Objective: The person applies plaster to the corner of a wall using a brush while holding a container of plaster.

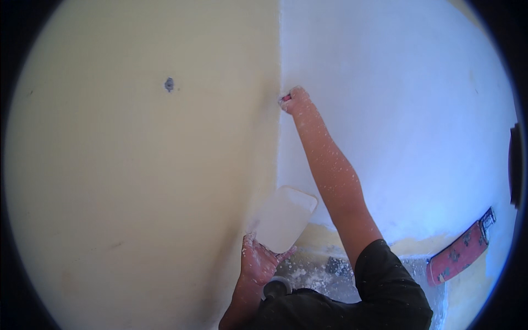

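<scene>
My right hand (297,100) is raised to the inside corner where the yellowish wall (165,181) meets the white wall (396,110). Its fingers are closed round a small red-handled tool (286,98), whose working end is too small to make out. Lower down, near the yellowish wall, my left hand (258,263) grips the bottom edge of a flat off-white board (287,217) with rounded corners. The board is tilted, its broad face showing. White spatter speckles both hands and my right forearm.
A dark grey patch (169,84) marks the yellowish wall. White splashes cover the grey floor (313,275). A round grey object (276,287) is beside my left wrist. At the right is a red, dark-patterned cylindrical thing (459,254); a dark object (515,165) sits at the far-right edge.
</scene>
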`<state>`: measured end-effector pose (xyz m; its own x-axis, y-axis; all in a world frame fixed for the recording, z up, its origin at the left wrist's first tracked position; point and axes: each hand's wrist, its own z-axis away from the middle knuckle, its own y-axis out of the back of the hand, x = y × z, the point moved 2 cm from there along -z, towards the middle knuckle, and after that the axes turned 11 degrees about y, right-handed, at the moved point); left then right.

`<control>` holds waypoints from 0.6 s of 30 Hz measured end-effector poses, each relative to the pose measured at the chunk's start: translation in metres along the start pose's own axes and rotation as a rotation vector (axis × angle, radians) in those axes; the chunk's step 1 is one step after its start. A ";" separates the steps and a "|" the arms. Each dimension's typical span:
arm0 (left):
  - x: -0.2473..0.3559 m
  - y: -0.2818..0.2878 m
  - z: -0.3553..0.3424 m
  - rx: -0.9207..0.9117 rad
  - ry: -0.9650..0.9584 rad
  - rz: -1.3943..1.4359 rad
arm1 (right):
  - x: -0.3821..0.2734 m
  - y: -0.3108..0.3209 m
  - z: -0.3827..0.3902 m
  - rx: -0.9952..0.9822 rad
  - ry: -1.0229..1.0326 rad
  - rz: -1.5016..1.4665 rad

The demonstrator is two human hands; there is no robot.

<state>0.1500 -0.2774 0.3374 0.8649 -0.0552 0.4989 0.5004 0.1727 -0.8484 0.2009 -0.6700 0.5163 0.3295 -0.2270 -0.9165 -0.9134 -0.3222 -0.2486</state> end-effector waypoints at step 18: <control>-0.014 -0.032 0.009 -0.044 -0.029 0.042 | -0.216 0.034 -0.115 -0.189 0.549 0.156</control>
<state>0.1213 -0.2735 0.3591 0.8841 -0.0198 0.4669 0.4653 0.1305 -0.8755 0.1267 -0.7374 0.7417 0.3165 -0.7100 -0.6291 -0.9190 -0.3938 -0.0179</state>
